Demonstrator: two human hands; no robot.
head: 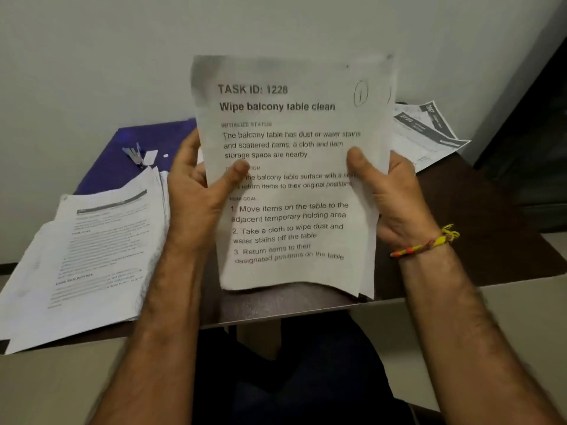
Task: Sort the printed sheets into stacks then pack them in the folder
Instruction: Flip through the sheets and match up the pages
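Partly hidden behind sheets (294, 179) — folder (135, 139).

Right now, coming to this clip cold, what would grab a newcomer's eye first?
The printed sheet headed "TASK ID: 1228", held upright at centre by the left hand and the right hand, thumbs pinching its front. Next, the loose pile of sheets spread at the table's left, partly over the purple folder. Another small stack lies far right.

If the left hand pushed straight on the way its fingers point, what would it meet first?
The left hand already grips the held sheets. Its fingers point up and away; past the paper, probably the blue folder, then the wall. Depth is unclear.
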